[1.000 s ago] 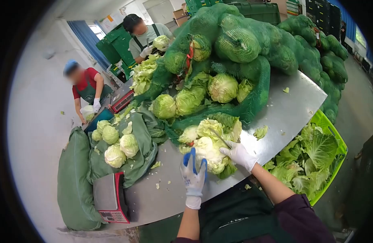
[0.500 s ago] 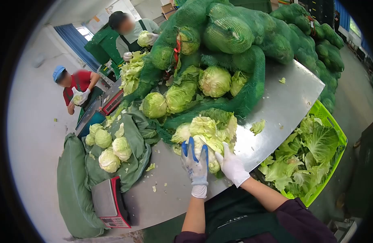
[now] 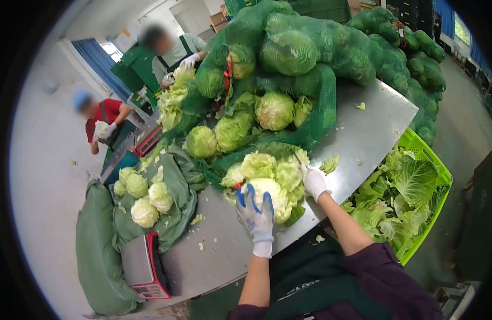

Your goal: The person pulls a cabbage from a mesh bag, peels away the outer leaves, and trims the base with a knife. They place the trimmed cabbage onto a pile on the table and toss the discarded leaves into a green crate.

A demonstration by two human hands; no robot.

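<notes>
A pale cabbage (image 3: pixel 268 193) rests among loose outer leaves (image 3: pixel 258 165) near the front edge of the metal table (image 3: pixel 358 144). My left hand (image 3: pixel 255 214), in a grey glove with blue fingertips, lies on the cabbage's near side with its fingers spread. At the right of the leaves is my right hand (image 3: pixel 314 183), in a white glove; its fingers are bent around something thin and dark, too small to make out. Behind the leaves, an opened green net bag (image 3: pixel 325 106) holds several cabbages (image 3: pixel 275 111).
Full net bags (image 3: pixel 291 50) are piled at the back. A green crate (image 3: pixel 435 160) of leaves stands at the right. At the left are a scale (image 3: pixel 140 261), a green sack (image 3: pixel 99 250) and cabbages (image 3: pixel 144 212) on cloth. Two people (image 3: pixel 176 53) work beyond.
My right hand has moved up and away from the cabbage to the leaves' right side. My left hand remains on the cabbage. The view has shifted slightly.
</notes>
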